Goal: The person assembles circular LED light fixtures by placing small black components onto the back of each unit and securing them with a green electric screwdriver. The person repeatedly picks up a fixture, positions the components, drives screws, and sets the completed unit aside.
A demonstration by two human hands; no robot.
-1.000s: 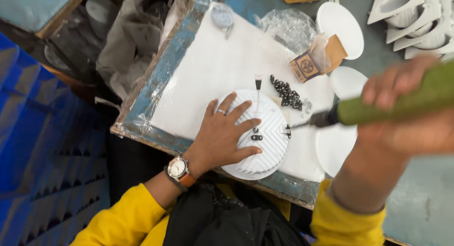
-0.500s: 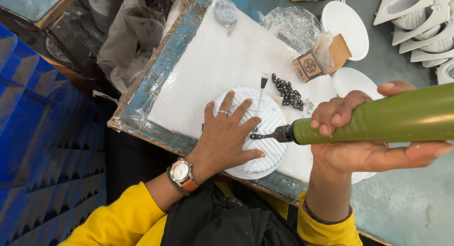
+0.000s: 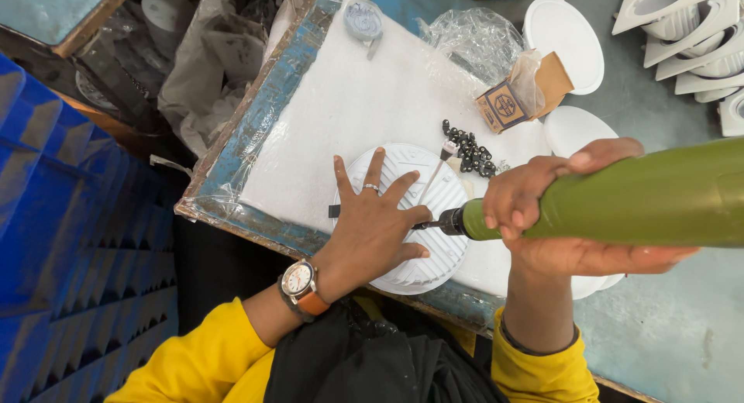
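My left hand point(image 3: 376, 225) lies flat, fingers spread and gripping nothing, on a round white ribbed housing point(image 3: 434, 256) that sits on a white foam pad point(image 3: 349, 116) near the front edge of the workbench point(image 3: 232, 163). A ring shows on one finger, and a watch with an orange strap point(image 3: 301, 287) sits at the wrist above a yellow sleeve point(image 3: 201, 356). My right hand point(image 3: 558, 217) is clenched around a thick olive-green powered screwdriver point(image 3: 651, 194), held nearly level from the right, its dark tip point(image 3: 434, 223) meeting the housing just beside my left thumb and forefinger. I cannot tell whether the bit is seated on a screw; the hand hides that spot. A thin wire with a small connector point(image 3: 442, 159) runs across the top of the housing. Just beyond it, a small heap of black screws point(image 3: 469, 151) lies on the foam, near a small brown cardboard box point(image 3: 515, 97) with a plastic bag spilling from it. Crumpled clear plastic point(image 3: 473, 39) lies behind the box. Flat white round discs point(image 3: 566, 46) rest to the right of the foam, and white square-framed fittings point(image 3: 682, 19) are stacked at the far right corner. Blue plastic crates point(image 3: 70, 256) stand to the left of the bench.
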